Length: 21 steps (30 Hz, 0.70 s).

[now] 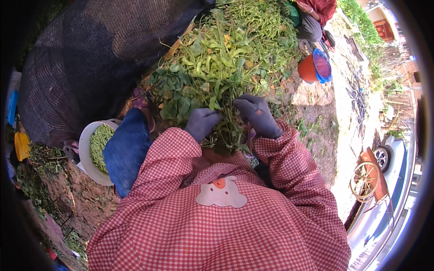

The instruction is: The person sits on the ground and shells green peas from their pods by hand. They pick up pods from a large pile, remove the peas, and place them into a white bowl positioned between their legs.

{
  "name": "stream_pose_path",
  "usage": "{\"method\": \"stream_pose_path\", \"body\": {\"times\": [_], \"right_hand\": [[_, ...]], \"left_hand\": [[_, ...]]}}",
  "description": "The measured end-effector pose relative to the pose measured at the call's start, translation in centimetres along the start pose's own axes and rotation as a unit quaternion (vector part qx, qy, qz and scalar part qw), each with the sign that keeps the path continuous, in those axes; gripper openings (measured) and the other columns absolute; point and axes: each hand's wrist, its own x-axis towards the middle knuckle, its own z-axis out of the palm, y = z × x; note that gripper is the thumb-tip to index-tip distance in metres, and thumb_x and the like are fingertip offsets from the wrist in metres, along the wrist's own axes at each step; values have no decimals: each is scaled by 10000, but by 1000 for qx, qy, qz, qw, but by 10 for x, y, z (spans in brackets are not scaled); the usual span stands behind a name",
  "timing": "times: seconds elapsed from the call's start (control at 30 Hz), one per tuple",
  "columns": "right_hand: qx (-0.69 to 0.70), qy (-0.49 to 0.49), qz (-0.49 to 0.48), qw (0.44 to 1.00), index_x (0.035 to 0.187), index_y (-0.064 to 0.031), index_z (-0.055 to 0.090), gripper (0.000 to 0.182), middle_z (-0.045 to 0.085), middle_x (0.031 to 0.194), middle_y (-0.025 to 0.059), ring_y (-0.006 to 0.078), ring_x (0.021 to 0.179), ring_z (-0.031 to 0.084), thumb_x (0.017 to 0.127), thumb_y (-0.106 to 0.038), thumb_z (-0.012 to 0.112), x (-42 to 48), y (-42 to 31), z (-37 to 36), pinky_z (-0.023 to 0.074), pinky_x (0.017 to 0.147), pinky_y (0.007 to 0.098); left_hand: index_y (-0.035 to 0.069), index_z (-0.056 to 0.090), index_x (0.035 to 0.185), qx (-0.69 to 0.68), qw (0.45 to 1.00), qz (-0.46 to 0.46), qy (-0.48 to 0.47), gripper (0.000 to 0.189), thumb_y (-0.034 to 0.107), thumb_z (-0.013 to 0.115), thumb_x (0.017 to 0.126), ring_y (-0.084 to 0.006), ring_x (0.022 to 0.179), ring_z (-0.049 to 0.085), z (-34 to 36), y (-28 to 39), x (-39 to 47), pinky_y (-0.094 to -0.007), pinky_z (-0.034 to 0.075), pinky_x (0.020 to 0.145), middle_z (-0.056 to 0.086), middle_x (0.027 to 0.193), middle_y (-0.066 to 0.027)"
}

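Observation:
Both my hands wear dark grey gloves and meet over green bean plants with pods and leaves. My left hand [202, 123] is closed at the left side of a bunch of leafy bean stems [230, 125]; its fingertips are partly hidden by leaves. On the other side of the bunch, my right hand [257, 115] has its fingers bent against the stems, and what lies between them cannot be made out. A large heap of plants with green pods [217, 57] lies just beyond my hands. By my left knee stands a white bucket [86, 149] holding shelled green beans [101, 144].
Dark netting [91, 50] rises at the upper left. An orange bucket [307, 68] with a blue liner stands right of the heap, near a seated person [313, 17]. A wheeled cart [373, 179] and a car [390, 189] are at the far right.

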Motion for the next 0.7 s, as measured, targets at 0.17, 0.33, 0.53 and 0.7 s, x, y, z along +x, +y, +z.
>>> {"method": "stream_pose_path", "body": {"times": [0.17, 0.33, 0.53, 0.7], "right_hand": [[-155, -157, -203, 954, 936, 58, 654, 282, 651, 831, 101, 135, 655, 579, 871, -204, 573, -2, 17, -9, 486, 592, 303], [-11, -149, -7, 989, 882, 58, 662, 261, 654, 777, 97, 129, 678, 589, 844, -197, 624, 3, 40, 15, 493, 634, 296], [-48, -176, -47, 982, 909, 68, 661, 255, 669, 769, 110, 139, 678, 613, 810, -168, 666, 17, 53, 21, 493, 618, 287], [-12, -162, 7, 987, 946, 58, 673, 284, 674, 791, 161, 171, 711, 637, 772, -165, 696, 19, 59, 17, 516, 668, 308]], "left_hand": [[-33, 682, 909, 50, 997, 37, -54, 236, 189, 653, 838, -82, 585, 488, -4, -2, 3, -249, 374, 538, 561, 657, -3], [-49, 673, 926, 137, 981, 113, -77, 241, 165, 644, 818, -100, 609, 532, -12, -11, 10, -273, 419, 564, 607, 683, -48], [-47, 668, 941, 206, 967, 150, -4, 260, 163, 641, 789, -200, 660, 622, -7, -20, 7, -337, 477, 624, 658, 743, -149], [-50, 659, 938, 220, 959, 180, -20, 245, 145, 617, 796, -220, 655, 625, -2, -22, 10, -347, 480, 621, 655, 754, -173]]}}
